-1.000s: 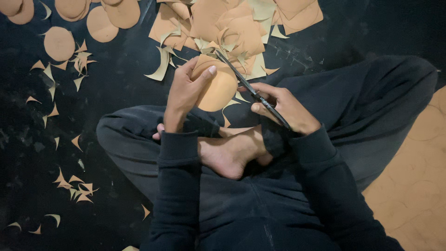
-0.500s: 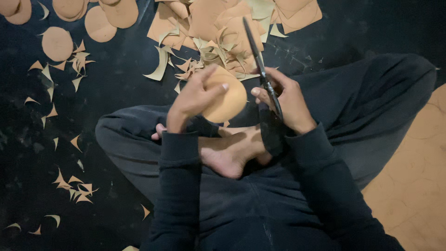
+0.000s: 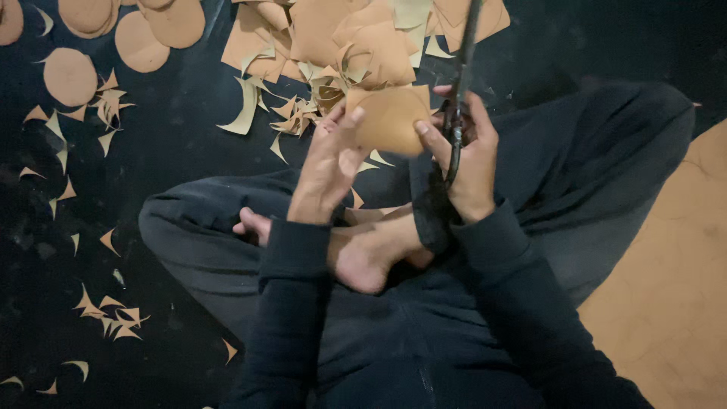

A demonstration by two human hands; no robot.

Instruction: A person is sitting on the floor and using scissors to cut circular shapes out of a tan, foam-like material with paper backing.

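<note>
The floor (image 3: 174, 151) was a dark, near-black surface (scuffed and dusty in places), dimly lit from above. A tan sheet (image 3: 666, 288) covered the lower right corner. Curved tan offcuts (image 3: 106, 310) and cut discs (image 3: 70, 76) lay scattered at left.

scrap pile (image 3: 341, 45) crowding ahead, dark floor (image 3: 189, 151) seemingly open left

Tan sheet piece (image 3: 390, 117): flat, thin, roughly square with a rounded lower edge, matte orange-tan. Held up above the lap, pinched at its 9 o'clock edge, touched at its 3 o'clock edge.

Black scissors (image 3: 458, 91): long, dark, slim. Blades pointing to 12 o'clock, tip running out of frame, handles low at 6 o'clock. Just beside the sheet at its 3 o'clock side.
</note>
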